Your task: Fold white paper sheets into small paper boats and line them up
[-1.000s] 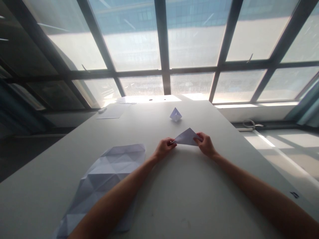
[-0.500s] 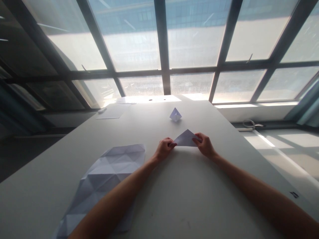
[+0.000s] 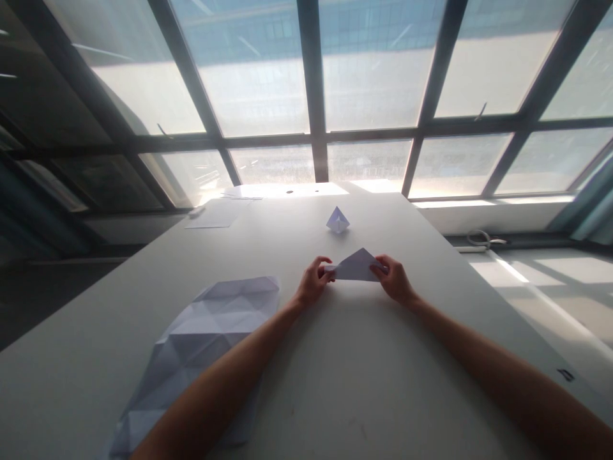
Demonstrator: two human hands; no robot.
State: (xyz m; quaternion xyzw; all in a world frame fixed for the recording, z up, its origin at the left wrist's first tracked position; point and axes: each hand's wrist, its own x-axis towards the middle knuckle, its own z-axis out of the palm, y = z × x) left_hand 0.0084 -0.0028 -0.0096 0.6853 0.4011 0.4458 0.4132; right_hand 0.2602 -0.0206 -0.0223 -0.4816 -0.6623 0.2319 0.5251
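Observation:
A folded sheet of paper, peaked at the top with a straight lower edge, is held between my two hands just over the table. My left hand grips its left end with thumb and fingers, the index finger curved a little above the paper. At the other end, my right hand pinches the right corner. Beyond them a small folded paper boat stands upright on the white table. A large creased sheet of paper lies beside my left forearm, which partly covers it.
Flat white sheets lie at the table's far left, with a small pale object on them. Tall windows rise behind the far edge. A coiled cable rests by the wall on the right.
My left fingers have loosened and shifted, the index finger lifting, so that more of the paper's left end shows. My right hand keeps its pinch almost unmoved.

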